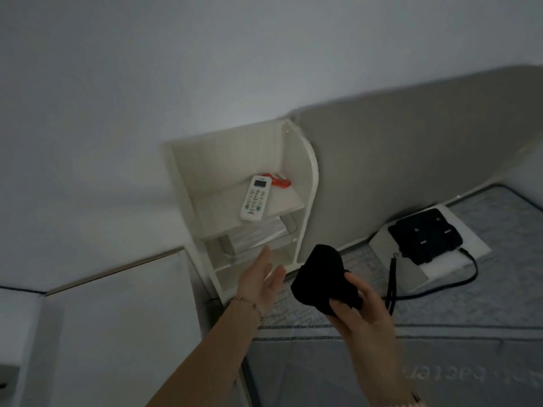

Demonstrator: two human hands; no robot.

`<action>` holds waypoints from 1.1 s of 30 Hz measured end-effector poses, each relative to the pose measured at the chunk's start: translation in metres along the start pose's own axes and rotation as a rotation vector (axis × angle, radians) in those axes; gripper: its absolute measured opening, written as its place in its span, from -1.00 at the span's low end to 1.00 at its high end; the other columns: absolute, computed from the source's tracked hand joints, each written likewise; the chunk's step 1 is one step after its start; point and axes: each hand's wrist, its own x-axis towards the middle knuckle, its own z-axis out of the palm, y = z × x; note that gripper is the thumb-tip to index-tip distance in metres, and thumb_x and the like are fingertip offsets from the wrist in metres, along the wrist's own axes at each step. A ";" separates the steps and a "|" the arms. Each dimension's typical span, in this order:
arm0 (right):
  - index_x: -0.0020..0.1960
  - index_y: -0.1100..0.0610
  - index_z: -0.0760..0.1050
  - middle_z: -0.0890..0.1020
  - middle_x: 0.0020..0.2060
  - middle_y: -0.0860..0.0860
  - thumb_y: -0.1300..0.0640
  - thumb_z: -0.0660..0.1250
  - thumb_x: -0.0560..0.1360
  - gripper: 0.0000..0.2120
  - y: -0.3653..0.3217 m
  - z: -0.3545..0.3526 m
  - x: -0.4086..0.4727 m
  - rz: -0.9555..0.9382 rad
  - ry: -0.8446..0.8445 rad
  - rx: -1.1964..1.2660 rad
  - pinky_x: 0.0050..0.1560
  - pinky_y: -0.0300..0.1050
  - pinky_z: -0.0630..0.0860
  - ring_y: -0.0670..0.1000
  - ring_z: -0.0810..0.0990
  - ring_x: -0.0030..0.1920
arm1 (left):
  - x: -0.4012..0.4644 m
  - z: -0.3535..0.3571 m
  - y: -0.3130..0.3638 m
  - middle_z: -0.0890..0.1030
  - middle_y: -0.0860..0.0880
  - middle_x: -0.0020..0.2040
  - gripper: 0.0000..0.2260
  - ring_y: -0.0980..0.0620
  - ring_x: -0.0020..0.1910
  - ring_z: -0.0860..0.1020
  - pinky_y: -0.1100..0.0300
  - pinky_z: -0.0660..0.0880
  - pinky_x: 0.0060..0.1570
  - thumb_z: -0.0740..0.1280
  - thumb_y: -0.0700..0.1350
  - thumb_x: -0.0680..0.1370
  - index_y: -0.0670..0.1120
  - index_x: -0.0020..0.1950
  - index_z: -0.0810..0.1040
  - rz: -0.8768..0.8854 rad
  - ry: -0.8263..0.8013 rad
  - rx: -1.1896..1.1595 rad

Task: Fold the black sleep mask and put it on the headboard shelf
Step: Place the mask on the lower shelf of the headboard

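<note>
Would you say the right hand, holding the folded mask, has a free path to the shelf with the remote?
Probably yes: the right hand grips the sleep mask just below the open-fronted shelf; only the remote occupies its left side.

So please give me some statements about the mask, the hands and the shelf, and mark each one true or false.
1. The right hand holds the black sleep mask. True.
2. The left hand grips the mask too. False: it is open and empty, beside the mask.
3. A white remote control lies on the headboard shelf. True.
4. The mask already rests on the shelf. False: it is in the hand, above the mattress.
5. An orange object lies behind the remote. True.
</note>
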 end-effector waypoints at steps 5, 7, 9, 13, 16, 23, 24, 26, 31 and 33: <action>0.20 0.14 0.57 0.61 0.21 0.14 0.48 0.36 0.48 -0.62 0.027 -0.002 0.023 0.053 0.029 0.029 0.19 0.15 0.56 0.16 0.61 0.23 | 0.052 0.002 0.010 0.12 -0.12 0.62 -0.31 -0.16 0.48 0.35 0.02 0.45 0.39 0.49 0.02 0.49 -0.03 0.55 0.28 0.016 0.086 -0.158; 0.19 0.11 0.59 0.62 0.22 0.10 0.46 0.37 0.47 -0.62 0.032 -0.001 0.032 0.053 0.010 0.009 0.21 0.20 0.57 0.15 0.61 0.24 | 0.064 -0.003 0.010 0.14 -0.11 0.62 -0.36 -0.15 0.49 0.35 0.01 0.44 0.41 0.47 0.00 0.50 -0.03 0.53 0.32 0.027 0.101 -0.160; 0.16 0.05 0.61 0.63 0.21 0.09 0.43 0.38 0.48 -0.62 0.034 0.003 0.040 0.045 -0.012 -0.012 0.19 0.17 0.59 0.14 0.62 0.24 | 0.072 -0.010 0.008 0.20 -0.11 0.60 -0.36 -0.14 0.48 0.38 0.02 0.44 0.39 0.47 -0.02 0.51 -0.07 0.53 0.31 0.027 0.119 -0.149; 0.07 -0.03 0.65 0.65 0.17 0.07 0.43 0.38 0.48 -0.62 0.034 0.011 0.053 0.024 -0.029 -0.005 0.18 0.12 0.59 0.10 0.63 0.23 | 0.080 -0.020 0.007 0.34 -0.16 0.53 -0.39 -0.12 0.41 0.45 0.06 0.50 0.22 0.47 -0.07 0.51 -0.14 0.51 0.34 0.049 0.112 -0.150; 0.06 -0.04 0.66 0.66 0.14 0.05 0.42 0.38 0.48 -0.62 0.035 0.015 0.056 0.030 -0.039 -0.007 0.18 0.11 0.59 0.10 0.64 0.21 | 0.079 -0.027 0.003 0.39 -0.18 0.49 -0.43 -0.12 0.37 0.48 0.07 0.50 0.23 0.47 -0.08 0.51 -0.16 0.47 0.38 0.049 0.109 -0.141; 0.08 -0.02 0.64 0.66 0.15 0.08 0.40 0.39 0.47 -0.64 0.040 0.024 0.056 0.063 -0.068 0.007 0.02 -0.11 0.64 0.08 0.66 0.18 | 0.071 -0.040 -0.017 0.41 -0.18 0.48 -0.44 -0.13 0.39 0.49 -0.02 0.41 0.44 0.48 -0.09 0.51 -0.22 0.44 0.41 0.028 0.093 -0.152; 0.09 -0.01 0.64 0.66 0.15 0.09 0.40 0.39 0.48 -0.64 0.041 0.025 0.055 0.069 -0.070 0.008 0.02 -0.10 0.64 0.09 0.67 0.18 | 0.070 -0.041 -0.019 0.43 -0.18 0.47 -0.43 -0.13 0.38 0.50 -0.01 0.41 0.44 0.49 -0.09 0.50 -0.23 0.44 0.41 0.031 0.084 -0.152; 0.11 0.01 0.63 0.66 0.17 0.11 0.39 0.39 0.48 -0.66 0.041 0.027 0.054 0.079 -0.055 0.002 0.03 -0.07 0.63 0.11 0.67 0.17 | 0.068 -0.042 -0.024 0.46 -0.18 0.45 -0.43 -0.13 0.37 0.52 -0.01 0.41 0.44 0.49 -0.09 0.49 -0.25 0.42 0.42 0.039 0.076 -0.156; 0.14 0.06 0.62 0.67 0.16 0.10 0.37 0.39 0.49 -0.69 0.039 0.034 0.055 0.124 0.028 0.006 -0.04 -0.16 0.63 0.09 0.68 0.14 | 0.063 -0.048 -0.033 0.52 -0.22 0.41 -0.40 -0.11 0.36 0.54 0.01 0.41 0.44 0.56 -0.10 0.37 -0.26 0.36 0.49 0.043 0.027 -0.218; 0.17 0.10 0.60 0.68 0.12 0.11 0.35 0.42 0.47 -0.69 0.035 0.045 0.064 0.133 0.060 -0.012 -0.04 -0.15 0.62 0.08 0.68 0.12 | 0.062 -0.050 -0.034 0.50 -0.22 0.42 -0.43 -0.11 0.39 0.51 0.04 0.41 0.43 0.53 -0.15 0.40 -0.26 0.37 0.49 0.048 0.026 -0.240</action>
